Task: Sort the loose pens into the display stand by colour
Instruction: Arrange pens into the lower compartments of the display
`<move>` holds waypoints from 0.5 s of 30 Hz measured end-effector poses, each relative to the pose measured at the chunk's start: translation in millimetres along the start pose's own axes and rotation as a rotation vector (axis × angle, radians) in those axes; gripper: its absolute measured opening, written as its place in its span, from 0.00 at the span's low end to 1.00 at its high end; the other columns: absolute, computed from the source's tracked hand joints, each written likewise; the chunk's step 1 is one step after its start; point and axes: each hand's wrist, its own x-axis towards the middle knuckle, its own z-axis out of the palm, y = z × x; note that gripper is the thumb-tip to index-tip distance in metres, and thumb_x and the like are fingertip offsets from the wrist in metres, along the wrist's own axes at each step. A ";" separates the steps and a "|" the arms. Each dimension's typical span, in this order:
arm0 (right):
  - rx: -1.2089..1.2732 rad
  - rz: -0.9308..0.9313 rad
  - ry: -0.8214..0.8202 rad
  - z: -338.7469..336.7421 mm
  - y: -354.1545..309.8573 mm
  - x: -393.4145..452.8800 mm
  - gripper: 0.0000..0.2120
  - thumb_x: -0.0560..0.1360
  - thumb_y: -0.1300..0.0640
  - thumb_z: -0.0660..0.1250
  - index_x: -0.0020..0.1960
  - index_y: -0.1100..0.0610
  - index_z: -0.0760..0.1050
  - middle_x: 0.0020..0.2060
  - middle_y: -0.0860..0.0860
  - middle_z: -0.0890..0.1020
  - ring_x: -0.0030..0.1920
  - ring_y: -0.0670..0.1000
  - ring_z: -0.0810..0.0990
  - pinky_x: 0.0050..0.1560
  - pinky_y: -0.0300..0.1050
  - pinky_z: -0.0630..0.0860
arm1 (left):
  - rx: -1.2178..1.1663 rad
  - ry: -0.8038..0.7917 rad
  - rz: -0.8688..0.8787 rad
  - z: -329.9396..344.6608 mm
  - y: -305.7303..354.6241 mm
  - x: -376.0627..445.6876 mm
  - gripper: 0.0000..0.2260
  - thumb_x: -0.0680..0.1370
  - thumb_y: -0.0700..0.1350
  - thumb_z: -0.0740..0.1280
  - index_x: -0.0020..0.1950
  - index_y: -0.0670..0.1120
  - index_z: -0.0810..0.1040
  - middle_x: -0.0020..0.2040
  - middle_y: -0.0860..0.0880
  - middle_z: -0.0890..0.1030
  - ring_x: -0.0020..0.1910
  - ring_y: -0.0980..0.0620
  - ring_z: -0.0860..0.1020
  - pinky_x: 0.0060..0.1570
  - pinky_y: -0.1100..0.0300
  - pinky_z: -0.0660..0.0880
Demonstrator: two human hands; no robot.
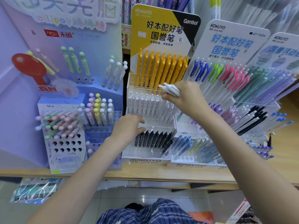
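A tiered clear display stand (149,153) with a yellow backboard holds a top row of yellow pens (160,68), a middle row of white pens (145,103) and a bottom row of black pens (153,139). My right hand (186,96) grips a small bundle of white pens (169,89) just above the right end of the white row. My left hand (127,126) rests with loosely bent fingers on the stand's left side, between the white and black rows, holding nothing that I can see.
A purple lollipop-pen stand (77,120) is at the left. At the right, a white stand (231,88) carries blue, green, pink and pastel pens, with black ones lower down. All stand on a wooden shelf (161,175). Packaged goods (35,191) hang below.
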 end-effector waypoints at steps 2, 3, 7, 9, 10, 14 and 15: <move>-0.037 -0.014 -0.026 5.1 -3.8 -3.8 0.15 0.75 0.51 0.67 0.33 0.54 0.68 0.27 0.45 0.67 0.28 0.42 0.64 0.27 0.33 0.60 | 0.007 0.000 0.000 0.6 -0.9 0.2 0.17 0.77 0.52 0.65 0.65 0.50 0.74 0.68 0.51 0.72 0.65 0.49 0.71 0.56 0.55 0.70; -0.064 -0.022 -0.030 8.9 -4.3 -5.2 0.15 0.75 0.50 0.67 0.34 0.54 0.67 0.27 0.45 0.67 0.28 0.42 0.64 0.27 0.34 0.58 | 0.009 0.001 -0.002 0.5 -1.0 0.5 0.17 0.77 0.52 0.65 0.65 0.50 0.74 0.68 0.51 0.72 0.65 0.49 0.71 0.56 0.55 0.70; -0.158 0.027 -0.039 19.7 3.8 -1.3 0.12 0.75 0.49 0.66 0.42 0.58 0.73 0.31 0.47 0.67 0.34 0.49 0.67 0.29 0.38 0.59 | -0.005 0.005 -0.002 1.2 -1.9 0.8 0.17 0.77 0.52 0.65 0.65 0.50 0.74 0.69 0.51 0.71 0.64 0.48 0.72 0.57 0.54 0.70; -0.155 0.057 -0.056 21.3 8.1 3.5 0.14 0.75 0.49 0.67 0.47 0.61 0.77 0.37 0.49 0.70 0.37 0.49 0.69 0.29 0.40 0.59 | -0.011 0.013 0.000 1.8 -2.5 0.5 0.17 0.77 0.52 0.66 0.65 0.50 0.74 0.69 0.51 0.71 0.64 0.48 0.72 0.57 0.53 0.70; -0.146 0.066 -0.061 22.2 10.1 5.8 0.15 0.74 0.49 0.67 0.49 0.61 0.78 0.40 0.50 0.71 0.38 0.49 0.69 0.30 0.40 0.59 | -0.013 0.018 0.004 2.0 -2.5 0.2 0.17 0.77 0.52 0.66 0.65 0.50 0.74 0.70 0.51 0.71 0.65 0.48 0.71 0.57 0.53 0.70; -0.175 0.051 -0.099 25.8 10.8 12.2 0.16 0.74 0.48 0.68 0.50 0.61 0.79 0.44 0.51 0.68 0.41 0.50 0.69 0.38 0.44 0.68 | -0.016 0.039 0.015 3.3 -2.2 0.7 0.17 0.77 0.52 0.66 0.64 0.50 0.75 0.70 0.52 0.70 0.66 0.49 0.70 0.58 0.53 0.70; -0.181 0.048 -0.103 26.3 9.9 13.3 0.16 0.74 0.48 0.67 0.51 0.61 0.78 0.44 0.51 0.68 0.41 0.50 0.70 0.40 0.46 0.70 | -0.019 0.045 0.013 3.7 -2.3 1.1 0.17 0.77 0.52 0.66 0.64 0.50 0.75 0.70 0.52 0.70 0.66 0.49 0.70 0.57 0.54 0.70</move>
